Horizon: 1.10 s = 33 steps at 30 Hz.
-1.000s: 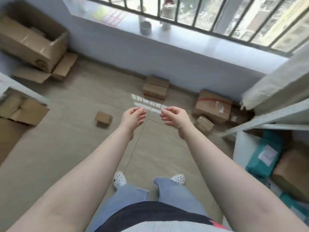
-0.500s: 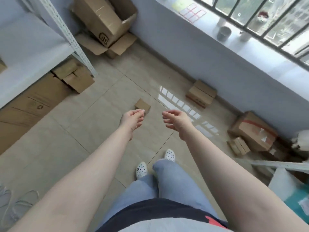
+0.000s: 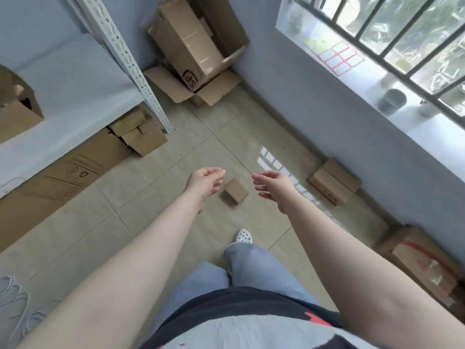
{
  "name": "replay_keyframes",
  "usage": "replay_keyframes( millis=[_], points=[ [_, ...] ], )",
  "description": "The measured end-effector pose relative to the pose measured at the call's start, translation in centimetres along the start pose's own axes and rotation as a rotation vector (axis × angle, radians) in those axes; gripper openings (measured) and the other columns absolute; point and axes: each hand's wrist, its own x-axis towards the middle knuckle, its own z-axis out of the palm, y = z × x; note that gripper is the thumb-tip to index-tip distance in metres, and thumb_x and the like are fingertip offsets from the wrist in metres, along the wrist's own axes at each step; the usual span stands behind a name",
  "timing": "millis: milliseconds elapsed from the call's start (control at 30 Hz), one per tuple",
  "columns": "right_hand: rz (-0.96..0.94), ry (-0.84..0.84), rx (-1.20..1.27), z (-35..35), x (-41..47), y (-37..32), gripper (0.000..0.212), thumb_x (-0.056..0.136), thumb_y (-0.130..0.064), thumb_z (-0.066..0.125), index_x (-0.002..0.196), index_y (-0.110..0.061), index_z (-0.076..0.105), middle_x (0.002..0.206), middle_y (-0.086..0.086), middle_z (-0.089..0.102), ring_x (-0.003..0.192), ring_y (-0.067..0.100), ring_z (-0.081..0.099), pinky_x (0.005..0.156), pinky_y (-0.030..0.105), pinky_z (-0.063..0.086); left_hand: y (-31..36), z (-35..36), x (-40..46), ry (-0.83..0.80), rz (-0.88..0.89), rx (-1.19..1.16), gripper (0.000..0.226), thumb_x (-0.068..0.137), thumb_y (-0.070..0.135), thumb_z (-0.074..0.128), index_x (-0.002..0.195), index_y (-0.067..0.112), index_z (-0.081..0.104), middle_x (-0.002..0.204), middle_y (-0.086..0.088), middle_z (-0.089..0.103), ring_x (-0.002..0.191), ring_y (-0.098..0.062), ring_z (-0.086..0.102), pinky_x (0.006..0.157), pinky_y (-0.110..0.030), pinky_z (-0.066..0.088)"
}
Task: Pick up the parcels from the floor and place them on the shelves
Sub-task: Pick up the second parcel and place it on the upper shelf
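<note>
A small brown cardboard parcel (image 3: 235,190) lies on the tiled floor, seen between my two hands. My left hand (image 3: 206,182) hovers to its left with fingers loosely curled, holding nothing. My right hand (image 3: 273,183) hovers to its right, also loosely curled and empty. Both hands are above the floor, apart from the parcel. A flat parcel (image 3: 333,181) lies against the wall under the window. A larger parcel with red tape (image 3: 427,263) sits at the right edge. The white metal shelf (image 3: 75,79) stands at the left.
A big open carton (image 3: 198,44) leans in the far corner. Small boxes (image 3: 141,133) and flattened cardboard (image 3: 60,177) sit under the shelf. An open box (image 3: 15,109) stands on the shelf. A grey cup (image 3: 391,100) is on the windowsill. My white shoe (image 3: 243,236) is below the small parcel.
My view has swung left: the shelf and corner carton have come into sight. The small parcel now appears between my hands instead of left of them. Both hands stay empty.
</note>
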Motion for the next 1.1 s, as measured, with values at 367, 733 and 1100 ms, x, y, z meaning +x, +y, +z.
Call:
replay_keyframes(
  millis=[367, 733, 1100],
  points=[
    [0.011, 0.149, 0.099, -2.5, 8.8, -8.0, 0.036, 0.084, -0.020, 0.073, 0.115, -0.004, 0.065, 0.097, 0.006, 0.065, 0.073, 0.010, 0.060, 0.070, 0.022, 0.054, 11.3, 5.3, 11.4, -0.206, 0.033, 0.261, 0.017, 0.093, 0.019, 0.068, 0.108, 0.016, 0.062, 0.109, -0.006, 0.066, 0.100, -0.017, 0.061, 0.089, -0.027, 0.053],
    [0.156, 0.538, 0.519, 3.1, 15.1, -12.7, 0.028, 0.083, -0.016, 0.075, 0.108, -0.009, 0.066, 0.094, 0.007, 0.064, 0.071, 0.012, 0.060, 0.070, 0.023, 0.053, 22.6, 6.9, 23.5, -0.668, 0.035, 0.784, 0.030, 0.091, 0.011, 0.069, 0.120, 0.008, 0.063, 0.104, -0.007, 0.064, 0.098, -0.020, 0.062, 0.078, -0.018, 0.048],
    [0.329, 0.848, 0.917, 9.5, 12.9, -7.0, 0.039, 0.084, -0.013, 0.073, 0.120, -0.001, 0.062, 0.091, 0.006, 0.060, 0.076, 0.014, 0.059, 0.070, 0.024, 0.051, 19.2, 9.0, 26.2, -0.927, -0.003, 1.203, 0.035, 0.090, 0.010, 0.070, 0.123, 0.003, 0.062, 0.109, -0.010, 0.062, 0.099, -0.020, 0.058, 0.071, -0.020, 0.046]
  ],
)
